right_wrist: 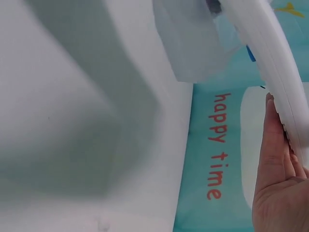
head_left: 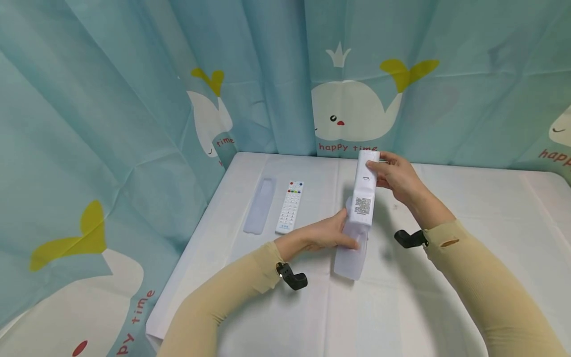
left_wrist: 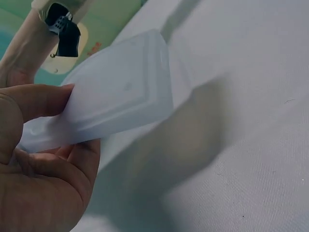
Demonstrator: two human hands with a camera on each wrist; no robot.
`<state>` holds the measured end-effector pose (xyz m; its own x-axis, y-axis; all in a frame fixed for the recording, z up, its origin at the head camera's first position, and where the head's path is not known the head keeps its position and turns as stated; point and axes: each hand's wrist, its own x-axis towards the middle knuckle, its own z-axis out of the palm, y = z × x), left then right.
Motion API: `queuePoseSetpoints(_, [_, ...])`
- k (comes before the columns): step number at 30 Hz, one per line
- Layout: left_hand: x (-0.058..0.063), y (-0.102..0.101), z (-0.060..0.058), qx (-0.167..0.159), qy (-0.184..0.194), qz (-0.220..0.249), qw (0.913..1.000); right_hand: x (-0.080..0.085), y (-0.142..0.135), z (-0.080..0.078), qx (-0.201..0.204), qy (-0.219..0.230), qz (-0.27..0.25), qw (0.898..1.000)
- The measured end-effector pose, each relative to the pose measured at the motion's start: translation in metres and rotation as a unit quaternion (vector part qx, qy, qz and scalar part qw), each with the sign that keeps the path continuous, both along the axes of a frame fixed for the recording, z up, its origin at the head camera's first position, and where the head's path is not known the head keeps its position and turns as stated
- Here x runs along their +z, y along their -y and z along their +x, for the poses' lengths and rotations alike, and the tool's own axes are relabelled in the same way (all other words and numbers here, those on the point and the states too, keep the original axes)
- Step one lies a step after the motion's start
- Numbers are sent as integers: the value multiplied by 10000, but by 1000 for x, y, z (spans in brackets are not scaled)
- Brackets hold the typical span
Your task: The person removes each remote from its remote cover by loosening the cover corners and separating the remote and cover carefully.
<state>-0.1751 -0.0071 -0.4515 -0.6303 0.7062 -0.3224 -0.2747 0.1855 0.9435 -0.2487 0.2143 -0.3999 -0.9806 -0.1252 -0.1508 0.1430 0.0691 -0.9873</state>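
My right hand (head_left: 397, 176) grips a white remote control (head_left: 366, 186) near its top end, thumb on its back. That back carries a printed label and faces the head camera. My left hand (head_left: 326, 233) holds a translucent remote cover (head_left: 350, 263) between thumb and fingers, just below the remote. In the head view the remote's lower end overlaps the upper part of the cover. The left wrist view shows the cover's rounded closed end (left_wrist: 145, 72) tilted above the table. In the right wrist view the remote (right_wrist: 275, 63) appears edge-on, fingers against its button side.
To the left on the white table (head_left: 464, 208) lies another white remote (head_left: 290, 207), buttons up. Beside it rests a second translucent cover (head_left: 259, 206), lying flat. A blue curtain (head_left: 272, 59) with whale prints hangs along the table's back and left edges.
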Motion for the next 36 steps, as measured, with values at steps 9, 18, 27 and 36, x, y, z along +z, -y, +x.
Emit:
queuePoseSetpoints(9, [-2, 3, 1, -242, 205, -11, 9995, 8, -14, -1, -263, -18, -279, 9993])
queuePoseSetpoints(18, [-7, 9, -5, -148, 594, 112, 9981, 12, -24, -1, -398, 19, -173, 9991])
queuePoseSetpoints(27, [-8, 12, -8, -20, 881, 346, 9955, 11, -22, 0, -294, 43, 285, 9992])
queuePoseSetpoints(36, [-6, 13, -7, 578, 874, 281, 9941, 12, -19, 1, -303, 61, 114, 9995])
